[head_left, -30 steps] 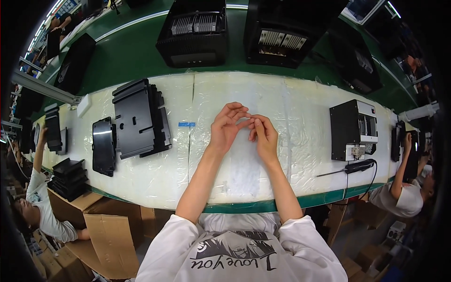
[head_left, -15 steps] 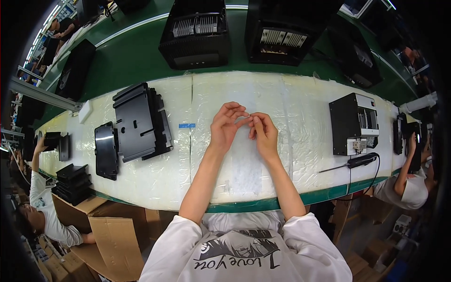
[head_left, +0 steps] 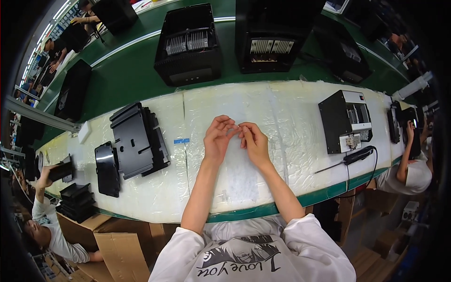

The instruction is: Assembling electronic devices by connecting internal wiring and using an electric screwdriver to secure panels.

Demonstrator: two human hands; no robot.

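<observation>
The left hand [head_left: 217, 140] and right hand [head_left: 255, 145] meet at the middle of the frame, above the worktop [head_left: 300, 127]. The left grip is loose, fingers curled and the thumb apart from them. The right grip has its index finger and thumb close to the left fingertips; I cannot tell whether they touch or whether something small sits between them.

Nearest to the hands is a blue strip [head_left: 181, 140], flat on the worktop just left of centre. Left of it lie stacked black panels [head_left: 134, 148], with a smaller glossy black panel [head_left: 107, 169] beside them. At centre right stands a black-and-silver device [head_left: 332, 122], and just below it lies a corded screwdriver [head_left: 358, 155], its shaft pointing left.

At the upper middle, two black cases [head_left: 188, 70] with finned metal parts rest on a green surface [head_left: 228, 58]. At the lower left, stacked black trays [head_left: 76, 202] stand at the worktop's edge, above an open cardboard box [head_left: 123, 256]. At the far left, a co-worker's hand [head_left: 44, 177] is at a black part [head_left: 61, 171]; another co-worker's arm [head_left: 410, 141] is raised at the far right.
</observation>
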